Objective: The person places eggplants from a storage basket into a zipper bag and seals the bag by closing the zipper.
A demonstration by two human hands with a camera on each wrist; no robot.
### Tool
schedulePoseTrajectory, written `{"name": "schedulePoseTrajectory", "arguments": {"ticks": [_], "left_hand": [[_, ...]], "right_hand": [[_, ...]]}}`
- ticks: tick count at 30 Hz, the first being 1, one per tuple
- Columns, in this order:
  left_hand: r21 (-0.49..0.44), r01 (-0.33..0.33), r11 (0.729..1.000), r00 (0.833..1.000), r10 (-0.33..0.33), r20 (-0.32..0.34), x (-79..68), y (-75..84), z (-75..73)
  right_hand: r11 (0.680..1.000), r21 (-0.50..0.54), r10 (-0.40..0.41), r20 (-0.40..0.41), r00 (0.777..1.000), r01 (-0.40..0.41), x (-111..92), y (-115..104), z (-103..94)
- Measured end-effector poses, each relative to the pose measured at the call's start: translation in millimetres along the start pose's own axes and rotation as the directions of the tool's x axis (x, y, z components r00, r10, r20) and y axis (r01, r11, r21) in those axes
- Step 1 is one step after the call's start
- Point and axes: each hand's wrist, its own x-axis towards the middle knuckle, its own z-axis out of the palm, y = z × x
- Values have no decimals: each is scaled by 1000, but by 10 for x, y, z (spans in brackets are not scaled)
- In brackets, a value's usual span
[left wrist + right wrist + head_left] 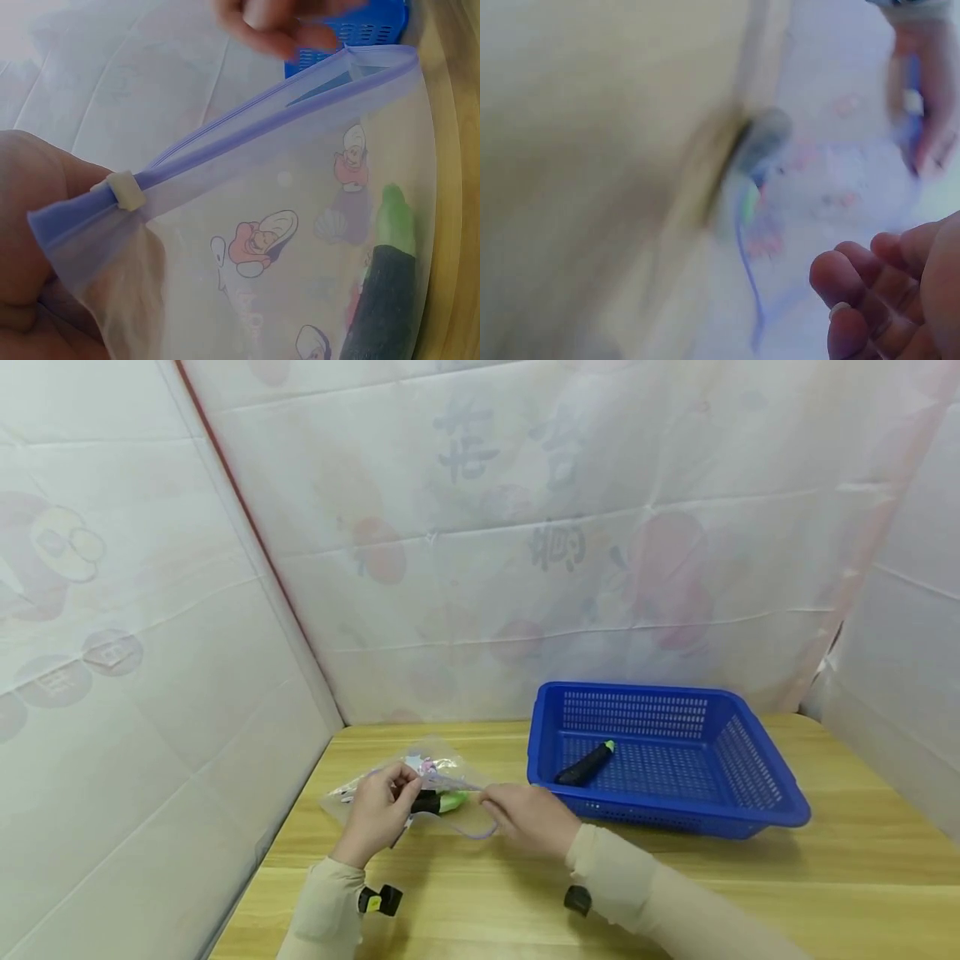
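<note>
A see-through zip bag (270, 300) with a purple rim, a white slider (126, 190) and cartoon prints is held up on the left. My left hand (375, 814) pinches its top corner beside the slider; the bag's mouth gapes toward the right. Within it lies a dark eggplant (382, 300) with a light green end. My right hand (532, 818) is by the far end of the mouth. In the right wrist view the fingers (834, 277) are loosely bent with nothing between them, and the left wrist view shows that hand apart from the rim.
A blue perforated basket (757, 814) stands at the back right of the wooden table (480, 910). Inside it lies another dark eggplant (587, 765) with a green tip. White printed sheets (480, 610) hang behind and at both sides.
</note>
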Motion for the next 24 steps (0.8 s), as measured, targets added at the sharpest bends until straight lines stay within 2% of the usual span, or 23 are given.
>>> {"name": "schedulePoseTrajectory", "arguments": {"ticks": [5, 10, 24], "left_hand": [[-6, -2, 1000, 1000, 2, 1, 1, -4, 0], [-13, 13, 1000, 1000, -13, 6, -13, -6, -8], [10, 20, 1000, 1000, -20, -10, -56, -40, -41]], "right_hand": [[1000, 24, -8, -60, 998, 10, -91, 130, -375], [1000, 2, -20, -105, 994, 21, -145, 230, -690], [993, -59, 104, -40, 994, -107, -188, 619, -1329]]}}
